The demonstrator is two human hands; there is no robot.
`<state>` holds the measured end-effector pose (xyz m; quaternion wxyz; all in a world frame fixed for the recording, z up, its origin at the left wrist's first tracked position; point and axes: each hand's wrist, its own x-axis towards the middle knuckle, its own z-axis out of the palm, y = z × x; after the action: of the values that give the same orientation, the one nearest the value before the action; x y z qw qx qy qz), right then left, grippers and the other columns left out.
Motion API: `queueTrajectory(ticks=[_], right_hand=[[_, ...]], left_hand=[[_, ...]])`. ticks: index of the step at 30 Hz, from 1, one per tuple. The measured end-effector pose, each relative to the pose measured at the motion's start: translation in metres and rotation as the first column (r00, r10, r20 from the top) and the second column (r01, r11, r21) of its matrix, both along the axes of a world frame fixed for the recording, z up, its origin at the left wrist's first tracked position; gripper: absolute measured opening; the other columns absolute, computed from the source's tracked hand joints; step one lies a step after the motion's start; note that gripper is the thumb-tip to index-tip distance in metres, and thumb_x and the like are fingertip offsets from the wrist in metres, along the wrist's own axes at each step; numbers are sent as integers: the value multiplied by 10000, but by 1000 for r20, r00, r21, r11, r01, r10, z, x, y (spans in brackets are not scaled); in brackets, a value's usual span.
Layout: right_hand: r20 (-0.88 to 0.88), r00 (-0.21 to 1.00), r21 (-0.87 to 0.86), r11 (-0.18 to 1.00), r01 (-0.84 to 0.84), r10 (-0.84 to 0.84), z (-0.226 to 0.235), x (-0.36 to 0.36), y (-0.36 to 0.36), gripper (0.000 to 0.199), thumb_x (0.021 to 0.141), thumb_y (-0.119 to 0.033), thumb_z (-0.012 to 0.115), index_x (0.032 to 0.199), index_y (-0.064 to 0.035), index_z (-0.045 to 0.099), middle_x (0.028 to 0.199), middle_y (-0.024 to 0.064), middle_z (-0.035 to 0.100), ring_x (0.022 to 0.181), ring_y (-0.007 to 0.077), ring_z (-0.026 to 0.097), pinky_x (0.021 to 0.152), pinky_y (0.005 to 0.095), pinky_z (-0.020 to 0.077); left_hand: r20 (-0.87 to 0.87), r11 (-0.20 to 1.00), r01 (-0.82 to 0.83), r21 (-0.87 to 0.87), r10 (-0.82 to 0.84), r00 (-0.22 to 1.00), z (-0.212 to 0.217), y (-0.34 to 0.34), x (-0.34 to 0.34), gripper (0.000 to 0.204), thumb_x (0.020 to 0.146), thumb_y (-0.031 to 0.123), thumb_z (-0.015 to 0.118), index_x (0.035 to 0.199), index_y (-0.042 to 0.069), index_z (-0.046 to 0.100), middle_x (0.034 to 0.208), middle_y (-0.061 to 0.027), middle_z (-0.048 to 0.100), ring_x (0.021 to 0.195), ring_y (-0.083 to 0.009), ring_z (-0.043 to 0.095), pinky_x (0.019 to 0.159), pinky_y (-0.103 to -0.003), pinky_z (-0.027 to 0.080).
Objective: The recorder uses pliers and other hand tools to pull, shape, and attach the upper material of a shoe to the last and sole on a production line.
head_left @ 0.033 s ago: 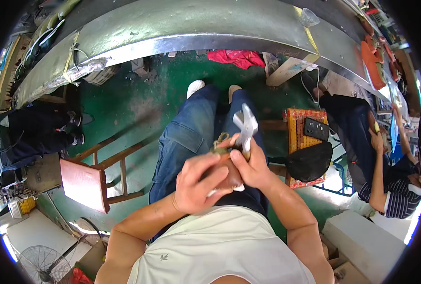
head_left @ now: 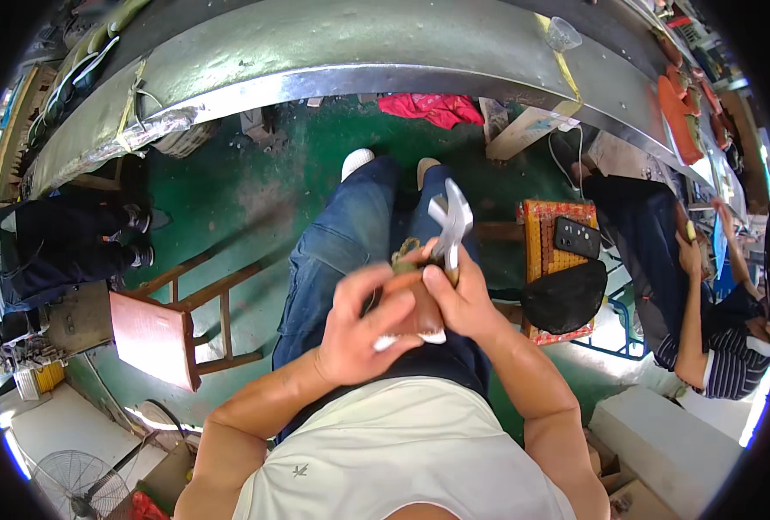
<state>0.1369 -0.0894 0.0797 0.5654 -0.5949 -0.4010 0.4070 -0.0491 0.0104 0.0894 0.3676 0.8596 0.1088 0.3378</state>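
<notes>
My right hand (head_left: 464, 299) is closed round a metal tool with a claw-like, hammer-shaped head (head_left: 451, 217), probably lasting pincers. Its head points up and away from me. The same hand's thumb lies against a brown leather shoe-like piece (head_left: 428, 319) with a white lower edge, held in front of my lap. At the left side of this piece is my left hand (head_left: 360, 325), slightly blurred, its fingers curved and apart. Whether its fingertips touch the leather I cannot tell. A tangle of greenish-brown cord or cloth (head_left: 406, 252) shows at the piece's far end.
A long metal-topped bench (head_left: 333, 43) crosses ahead. To the left stands a wooden stool (head_left: 155, 334); to the right, a seat with a woven cover (head_left: 541, 238) bears a phone (head_left: 577, 237) and a black pouch (head_left: 565, 296). A co-worker (head_left: 692, 338) sits at far right.
My left hand has shifted slightly and its fingers have spread off the brown piece, showing more of it. The tool's head has tilted slightly to the right.
</notes>
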Motion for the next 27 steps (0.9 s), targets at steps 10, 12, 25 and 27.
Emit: queueTrajectory(ticks=[10, 12, 25, 27], right_hand=[[-119, 938, -350, 898, 266, -324, -60, 3, -25, 728, 761, -379, 914, 1172, 63, 508, 912, 75, 654, 702, 130, 643, 615, 288, 551], [-118, 929, -500, 829, 250, -352, -59, -6, -31, 554, 779, -180, 840, 1179, 45, 530, 925, 82, 659, 690, 144, 653, 587, 282, 558], [368, 813, -702, 708, -76, 452, 12, 35, -108, 373, 956, -195, 616, 1253, 26, 568, 971, 208, 716, 883, 375, 707, 809, 479, 541], [335, 817, -651, 742, -159, 469, 16, 36, -100, 403, 942, -190, 624, 1259, 51, 564, 1026, 247, 704, 967, 462, 667, 867, 523, 520]], left_hand=[[-408, 838, -69, -541, -189, 893, -40, 47, 42, 407, 1039, 285, 561, 1268, -41, 645, 1289, -188, 637, 1157, -267, 620, 1031, -377, 460], [-497, 733, -159, -662, -270, 825, -57, 46, 41, 391, 1041, 262, 548, 1265, -42, 646, 1246, -162, 662, 1102, -233, 640, 994, -364, 483], [-207, 354, -1, -935, -544, 813, -98, 10, 17, 1069, 820, -2, 685, 1633, 12, -8, 1618, -197, 330, 1468, -254, 371, 1199, -322, 280], [-234, 373, -9, -928, -563, 793, -97, 6, 13, 1059, 838, 16, 677, 1624, -7, -33, 1629, -206, 306, 1482, -260, 349, 1205, -322, 265]])
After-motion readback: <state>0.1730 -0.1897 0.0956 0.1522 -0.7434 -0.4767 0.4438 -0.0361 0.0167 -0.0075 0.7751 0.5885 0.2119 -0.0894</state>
